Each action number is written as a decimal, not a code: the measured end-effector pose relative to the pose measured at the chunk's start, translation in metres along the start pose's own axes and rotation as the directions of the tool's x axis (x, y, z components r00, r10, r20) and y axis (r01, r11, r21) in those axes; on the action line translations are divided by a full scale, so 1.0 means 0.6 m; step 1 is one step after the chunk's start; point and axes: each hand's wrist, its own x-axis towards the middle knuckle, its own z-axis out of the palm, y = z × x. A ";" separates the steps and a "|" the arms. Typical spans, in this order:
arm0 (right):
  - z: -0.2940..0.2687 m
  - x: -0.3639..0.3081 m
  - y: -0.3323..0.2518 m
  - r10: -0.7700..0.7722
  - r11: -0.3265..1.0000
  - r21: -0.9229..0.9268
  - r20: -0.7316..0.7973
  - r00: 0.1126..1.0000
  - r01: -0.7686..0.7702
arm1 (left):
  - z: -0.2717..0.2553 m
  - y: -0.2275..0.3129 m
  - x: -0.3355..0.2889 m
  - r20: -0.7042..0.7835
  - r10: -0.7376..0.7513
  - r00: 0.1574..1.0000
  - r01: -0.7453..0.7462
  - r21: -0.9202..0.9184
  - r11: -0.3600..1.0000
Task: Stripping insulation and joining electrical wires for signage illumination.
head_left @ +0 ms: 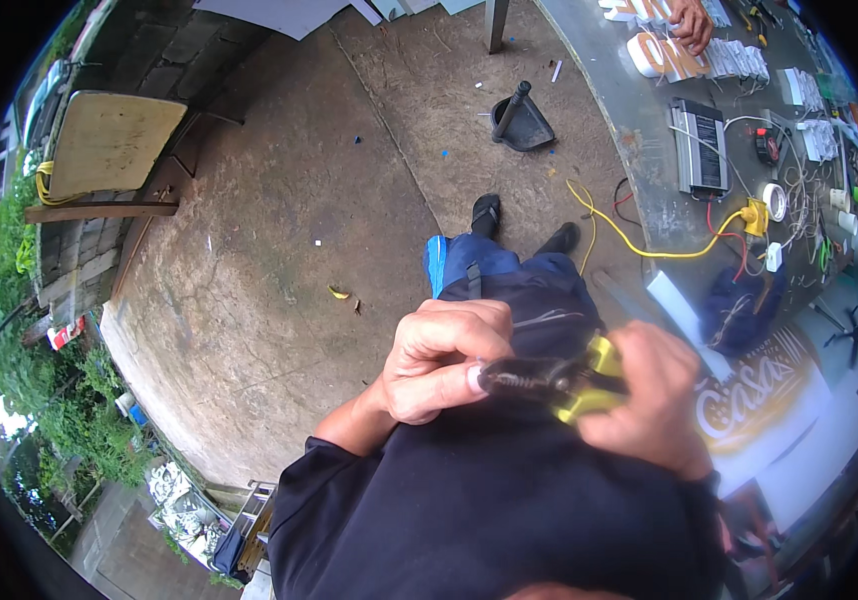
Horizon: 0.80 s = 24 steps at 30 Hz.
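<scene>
In front of my chest, my right hand [649,395] is wrapped round the yellow grips of a wire stripper [534,381], slightly smeared by motion. Its dark jaws point left, and notches show along them. My left hand [444,360] is closed in a pinch right at the jaw tips, thumb against the tool's end. Whatever lies between those fingers is too small or hidden to make out.
To the right, a workbench carries a silver power supply [699,148], a yellow plug [754,216], a tape roll [775,202] and a printed sign [764,400]. Another person's hand [691,24] touches cut-out letters [664,58]. A dustpan [522,122] and yellow cord [639,240] lie ahead.
</scene>
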 end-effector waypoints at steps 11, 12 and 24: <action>-0.044 0.019 -0.030 -0.108 0.973 -0.207 -0.027 0.994 0.101 | -0.003 0.008 0.024 0.107 0.218 0.970 -0.201 -0.150 0.968; -0.044 0.020 -0.031 -0.119 0.966 -0.237 -0.047 0.992 0.105 | -0.003 0.007 0.026 0.109 0.218 0.970 -0.200 -0.152 0.968; -0.057 0.035 -0.038 -0.191 0.935 -0.324 -0.108 0.976 0.147 | 0.000 0.015 0.038 0.156 0.292 0.944 -0.263 -0.180 0.948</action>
